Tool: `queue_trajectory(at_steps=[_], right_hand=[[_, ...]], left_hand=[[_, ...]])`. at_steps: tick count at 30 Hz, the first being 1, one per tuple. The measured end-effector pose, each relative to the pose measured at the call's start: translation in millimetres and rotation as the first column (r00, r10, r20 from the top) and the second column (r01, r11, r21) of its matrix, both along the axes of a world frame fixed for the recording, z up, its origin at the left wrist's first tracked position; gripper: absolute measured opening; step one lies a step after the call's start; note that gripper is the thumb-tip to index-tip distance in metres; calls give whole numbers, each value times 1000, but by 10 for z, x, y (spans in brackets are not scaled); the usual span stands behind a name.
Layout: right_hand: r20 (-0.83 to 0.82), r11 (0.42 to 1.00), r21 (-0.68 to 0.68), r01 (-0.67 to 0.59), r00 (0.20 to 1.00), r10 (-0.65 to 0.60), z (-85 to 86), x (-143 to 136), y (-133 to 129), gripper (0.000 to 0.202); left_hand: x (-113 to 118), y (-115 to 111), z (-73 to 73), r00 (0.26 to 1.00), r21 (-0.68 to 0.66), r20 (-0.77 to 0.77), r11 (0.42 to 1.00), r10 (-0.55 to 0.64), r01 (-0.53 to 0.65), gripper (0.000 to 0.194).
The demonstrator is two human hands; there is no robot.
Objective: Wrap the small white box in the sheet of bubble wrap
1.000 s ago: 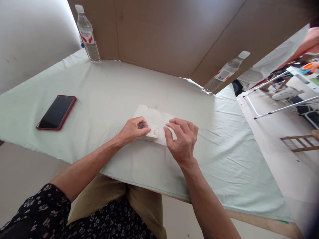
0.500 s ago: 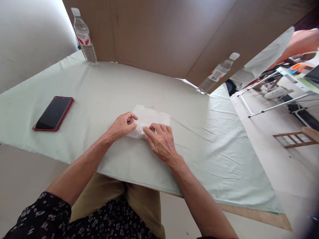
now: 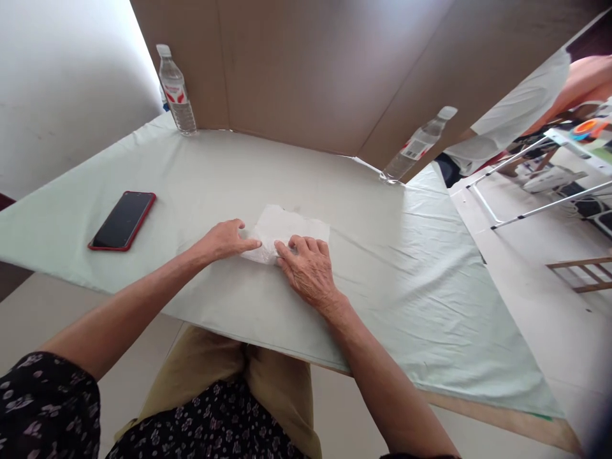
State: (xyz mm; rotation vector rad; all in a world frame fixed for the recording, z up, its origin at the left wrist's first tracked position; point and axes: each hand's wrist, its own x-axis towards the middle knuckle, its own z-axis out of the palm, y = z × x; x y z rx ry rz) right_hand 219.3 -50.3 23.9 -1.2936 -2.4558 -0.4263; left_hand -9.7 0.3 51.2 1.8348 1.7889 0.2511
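Observation:
A thin white sheet (image 3: 287, 222), like tissue paper, lies on the table with its near part crumpled. My right hand (image 3: 308, 268) rests on its near right part, fingers bent and thumb pressed to the folded edge. Something shiny shows between thumb and fingers, too small to make out. My left hand (image 3: 229, 240) is at the sheet's left corner, open, its thumb stretched towards the crumpled part and its fingers apart from it.
A phone in a red case (image 3: 123, 220) lies to the left. Two water bottles (image 3: 176, 92) stand at the back against a brown cardboard panel (image 3: 306, 76). A pale green cloth (image 3: 415, 293) covers the table. On the right are a metal-framed table (image 3: 521, 153) and a wooden rack (image 3: 588, 271).
My left hand has opened and drawn back a little to the left from the sheet. My right hand stays on it. The view has shifted slightly.

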Motion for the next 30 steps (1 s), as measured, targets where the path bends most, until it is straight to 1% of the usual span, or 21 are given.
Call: queue_trajectory(at_steps=[2,3,6,7,10,13,15,16,18,20,22,24,27,30], right_hand=[[-2,1000,-1,1,1000,-1,-4,-6,-1,26],[-3,1000,-2,0,1000,0,-5,-7,-3,26],[-1,1000,-4,-5,1000,5,-6,-6,-11,27],[1,1000,-3,-5,1000,5,-6,-5,-13,27],[7,1000,9,-3,1000,3,-4,-5,-15,27],[17,1000,19,-2,1000,2,-2,-9,-12,25],[25,1000,23,-4,1000,3,0,-12,-10,24],[29,1000,26,-5,1000,4,1,-14,-9,24],[37,999,34,-7,999,5,5,-18,-8,24],[45,999,40,-8,999,6,12,-20,-11,23],[47,999,41,-8,999,6,25,-22,-15,23],[40,1000,26,-10,999,9,43,-22,-22,25],[-9,1000,-24,-11,1000,10,73,-24,-33,30],[-36,998,-70,-8,999,5,97,-25,-41,21]], left_hand=[[33,34,27,1000,-58,24,998,20,-19,72],[55,52,35,998,-100,54,995,36,-30,66],[105,113,13,983,-221,170,975,75,-36,38],[112,133,-9,976,-248,202,968,83,-31,33],[111,168,-89,950,-282,299,960,88,0,34],[141,126,-116,915,-188,397,982,70,6,32],[203,61,-91,893,-118,444,993,76,-26,32],[244,27,-71,878,-110,468,992,102,-57,32],[333,-28,-30,814,-166,550,980,186,-112,28],[409,-52,0,739,-229,623,963,255,-139,23],[459,-51,16,673,-291,678,948,297,-125,18],[488,-43,25,632,-332,707,938,318,-101,14],[515,-43,36,633,-329,710,940,309,-90,11],[539,-49,48,660,-288,700,954,273,-90,9]])
